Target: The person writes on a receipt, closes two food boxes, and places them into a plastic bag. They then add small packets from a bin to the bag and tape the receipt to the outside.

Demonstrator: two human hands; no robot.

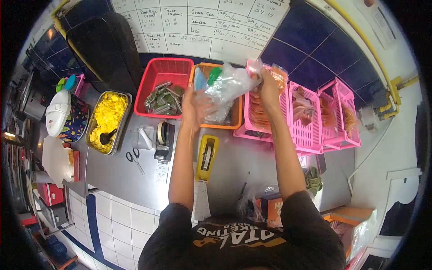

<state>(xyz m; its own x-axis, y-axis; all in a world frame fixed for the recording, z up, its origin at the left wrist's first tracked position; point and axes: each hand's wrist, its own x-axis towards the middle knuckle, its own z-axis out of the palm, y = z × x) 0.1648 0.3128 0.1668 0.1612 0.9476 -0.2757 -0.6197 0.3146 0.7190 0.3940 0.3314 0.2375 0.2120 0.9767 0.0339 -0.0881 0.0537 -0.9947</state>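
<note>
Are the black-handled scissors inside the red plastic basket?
No, the black-handled scissors lie on the grey metal counter, in front of the red plastic basket.

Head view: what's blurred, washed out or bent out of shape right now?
Head view: apparent motion blur on the plastic bag and left hand; pale glare on the counter below the scissors; wide-angle bowing towards black corners; smaller writing on the whiteboard looks soft.

Bright, even light left pale glare on the shiny grey metal worktop (234,168); motion blurred the hands, and wide-angle distortion bent the black-rimmed edges.
</note>
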